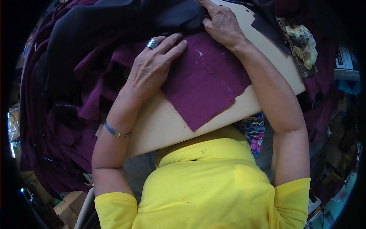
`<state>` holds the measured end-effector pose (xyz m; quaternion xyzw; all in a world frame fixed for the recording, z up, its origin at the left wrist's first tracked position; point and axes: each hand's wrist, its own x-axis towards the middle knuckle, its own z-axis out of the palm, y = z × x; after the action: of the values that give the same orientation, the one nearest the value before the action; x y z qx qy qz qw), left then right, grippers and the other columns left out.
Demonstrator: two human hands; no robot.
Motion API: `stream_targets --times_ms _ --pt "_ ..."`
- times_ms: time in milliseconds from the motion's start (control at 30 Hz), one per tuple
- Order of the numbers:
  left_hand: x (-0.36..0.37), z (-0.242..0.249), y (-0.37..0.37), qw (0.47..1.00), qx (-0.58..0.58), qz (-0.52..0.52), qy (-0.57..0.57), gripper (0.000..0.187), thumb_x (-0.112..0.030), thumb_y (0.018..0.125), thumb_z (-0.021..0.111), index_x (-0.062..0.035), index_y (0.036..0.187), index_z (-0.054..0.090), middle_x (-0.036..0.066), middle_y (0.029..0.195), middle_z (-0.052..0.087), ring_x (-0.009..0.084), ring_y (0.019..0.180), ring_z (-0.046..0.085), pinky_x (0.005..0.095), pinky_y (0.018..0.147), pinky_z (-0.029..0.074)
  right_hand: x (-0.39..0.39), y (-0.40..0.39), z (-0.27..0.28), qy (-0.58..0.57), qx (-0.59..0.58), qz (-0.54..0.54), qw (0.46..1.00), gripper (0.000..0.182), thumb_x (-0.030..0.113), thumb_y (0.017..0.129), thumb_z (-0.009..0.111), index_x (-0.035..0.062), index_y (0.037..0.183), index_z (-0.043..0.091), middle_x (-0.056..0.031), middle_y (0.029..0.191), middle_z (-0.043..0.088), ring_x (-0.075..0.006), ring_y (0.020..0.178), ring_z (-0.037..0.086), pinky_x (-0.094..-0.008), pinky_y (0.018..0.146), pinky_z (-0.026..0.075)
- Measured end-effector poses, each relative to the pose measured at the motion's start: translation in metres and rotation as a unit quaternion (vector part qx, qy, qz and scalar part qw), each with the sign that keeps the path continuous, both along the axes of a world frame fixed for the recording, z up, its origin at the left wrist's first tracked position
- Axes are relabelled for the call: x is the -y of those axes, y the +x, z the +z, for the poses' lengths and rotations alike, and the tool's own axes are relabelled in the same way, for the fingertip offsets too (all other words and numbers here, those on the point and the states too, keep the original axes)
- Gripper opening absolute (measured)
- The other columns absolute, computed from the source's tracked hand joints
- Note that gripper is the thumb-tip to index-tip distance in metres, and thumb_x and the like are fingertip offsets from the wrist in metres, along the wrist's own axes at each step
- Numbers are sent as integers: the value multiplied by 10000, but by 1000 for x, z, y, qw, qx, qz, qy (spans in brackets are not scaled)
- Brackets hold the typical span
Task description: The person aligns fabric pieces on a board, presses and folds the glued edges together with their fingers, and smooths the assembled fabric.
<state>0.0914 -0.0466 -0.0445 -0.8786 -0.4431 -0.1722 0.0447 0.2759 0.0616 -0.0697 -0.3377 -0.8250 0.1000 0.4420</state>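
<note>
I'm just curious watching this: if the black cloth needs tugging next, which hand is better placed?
Probably the right hand: its fingers already rest on the black cloth at its edge. The left hand lies flat on the purple piece, pinning it to the board.

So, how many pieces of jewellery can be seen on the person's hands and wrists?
2. A silver ring is on a finger of the left hand, and a silver bracelet is around the left wrist. The right hand shows none, though its underside is hidden.

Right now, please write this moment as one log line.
left hand: flat on purple cloth | right hand: pressing dark cloth | board: under cloth
</note>
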Motion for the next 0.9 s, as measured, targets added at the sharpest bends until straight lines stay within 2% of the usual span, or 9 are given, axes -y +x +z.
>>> stream_targets --times_ms 100,233,300,467,533,600,633,800,900 --pt "-2 7 -1 999 4 7 -32 356 30 793 532 -91 1121 601 76 1188 577 290 1040 566 364 902 460 12 5 8 12 31 -82 996 696 -61 668 439 16 1354 351 -264 1033 586 -373 928 587 -408 855 451" --pt "-17 17 -5 998 4 -4 -55 299 10 784 471 -32 1038 623 117 1156 590 285 1014 581 376 895 455 50 4 15 27 -28 38 999 485 -76 765 564 103 1211 496 -130 1027 597 -300 849 612 -361 755 492" --pt "-28 20 -6 997 34 31 -54 295 4 789 460 -17 1032 627 135 1154 589 292 1012 586 371 900 453 73 1 13 -33 -20 135 990 479 -122 735 545 71 1172 509 -125 1019 598 -286 890 602 -348 805 484" --pt "-54 21 -5 975 -42 214 -31 265 -180 886 463 -103 1071 636 135 1237 529 354 970 600 424 819 498 73 0 3 46 122 120 984 373 -28 755 521 27 1124 533 -114 1008 579 -265 915 576 -343 825 473" --pt "-57 25 -3 975 1 223 -17 141 -130 838 547 -63 955 590 161 995 555 367 839 596 429 718 488 71 -1 1 82 137 110 981 356 1 753 516 24 1107 539 -109 993 566 -255 920 562 -339 815 473" --pt "-71 11 -7 966 -38 250 -56 257 -273 895 496 -143 1079 619 117 1205 530 375 917 611 433 768 515 71 -2 -1 92 152 98 979 370 -5 740 521 30 1108 541 -109 1008 562 -261 952 551 -358 820 470" --pt "-74 5 -7 970 -27 242 -16 230 -276 876 536 -114 1027 598 114 1067 574 354 877 618 419 740 518 71 -2 -1 84 156 99 979 378 -4 735 525 32 1110 542 -113 1024 561 -268 960 548 -367 822 468" --pt "-78 3 -12 977 43 206 27 110 -156 839 569 -55 883 556 144 909 572 345 798 603 435 686 492 72 -1 5 38 212 105 971 424 -37 762 537 54 1176 516 -142 1202 533 -295 1079 521 -380 909 423" --pt "-74 9 -10 975 66 196 77 98 -113 827 575 -40 816 510 154 830 548 360 754 585 447 654 476 64 -7 3 66 207 110 970 428 16 719 553 57 1143 527 -151 1159 542 -319 1010 536 -390 815 470"
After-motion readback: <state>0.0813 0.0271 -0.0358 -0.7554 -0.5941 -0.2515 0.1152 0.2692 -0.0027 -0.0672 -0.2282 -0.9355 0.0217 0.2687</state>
